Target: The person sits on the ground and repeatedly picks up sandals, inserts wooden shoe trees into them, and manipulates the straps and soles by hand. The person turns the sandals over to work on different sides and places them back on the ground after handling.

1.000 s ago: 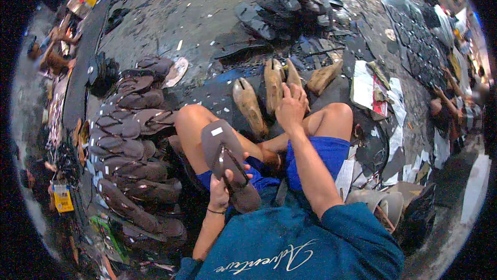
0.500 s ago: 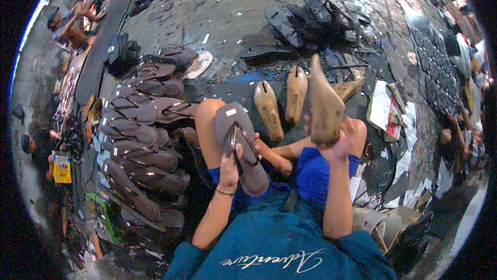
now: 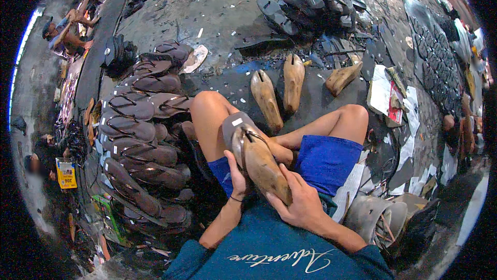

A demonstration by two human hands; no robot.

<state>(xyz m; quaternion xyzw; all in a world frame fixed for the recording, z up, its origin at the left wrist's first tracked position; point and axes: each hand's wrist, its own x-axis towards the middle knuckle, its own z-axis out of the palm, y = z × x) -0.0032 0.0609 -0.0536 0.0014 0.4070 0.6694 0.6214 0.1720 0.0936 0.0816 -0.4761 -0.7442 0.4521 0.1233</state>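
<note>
Here the wooden shoe last [image 3: 261, 165] lies inside a grey sandal [image 3: 239, 134], both held over the person's lap. The left hand [image 3: 237, 175] grips the sandal's side, its fingers wrapped underneath. The right hand [image 3: 300, 202] closes around the last's heel end, fingers [image 3: 279, 200] curled on the wood. Beyond the fingers, three more lasts [image 3: 293, 79] rest on the floor [image 3: 222, 0]; finished sandals [image 3: 140, 124] pile left of them.

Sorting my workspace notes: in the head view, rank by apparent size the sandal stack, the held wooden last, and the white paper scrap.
1. Sandal stack
2. Wooden last, though nearness enlarges it
3. Paper scrap
</note>
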